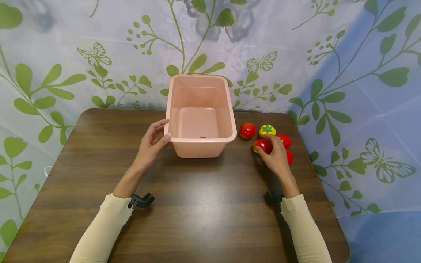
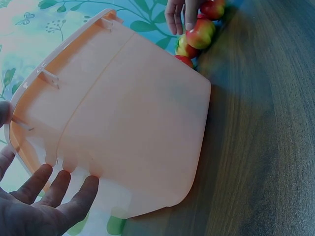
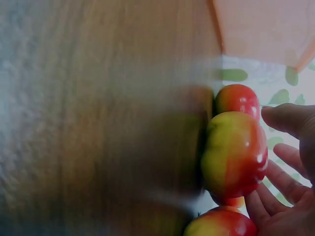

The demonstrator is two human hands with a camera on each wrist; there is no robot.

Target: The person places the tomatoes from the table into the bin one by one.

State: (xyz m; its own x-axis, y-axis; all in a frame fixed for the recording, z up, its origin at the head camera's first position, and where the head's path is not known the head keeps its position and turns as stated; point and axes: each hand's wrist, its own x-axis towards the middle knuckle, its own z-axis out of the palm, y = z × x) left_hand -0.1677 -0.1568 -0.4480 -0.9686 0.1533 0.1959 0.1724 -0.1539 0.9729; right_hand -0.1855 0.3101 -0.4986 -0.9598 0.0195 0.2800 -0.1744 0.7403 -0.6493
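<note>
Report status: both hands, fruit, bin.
Left hand touching pink plastic bin rim. Right hand closing on red-yellow toy tomato, not lifted. Nothing blocking.

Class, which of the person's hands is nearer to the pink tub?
Left. The left hand touches the pink tub at its near left corner; the right hand is off to its right, on a tomato.

Pale pink plastic tub (image 1: pixel 200 109), red-and-yellow toy tomatoes (image 1: pixel 263 145), one yellow with green star top (image 1: pixel 267 129), dark brown wood-grain table (image 1: pixel 204 204), cream sleeves (image 1: pixel 102 230), white backdrop with green leaves and butterflies (image 1: pixel 59 65)
</note>
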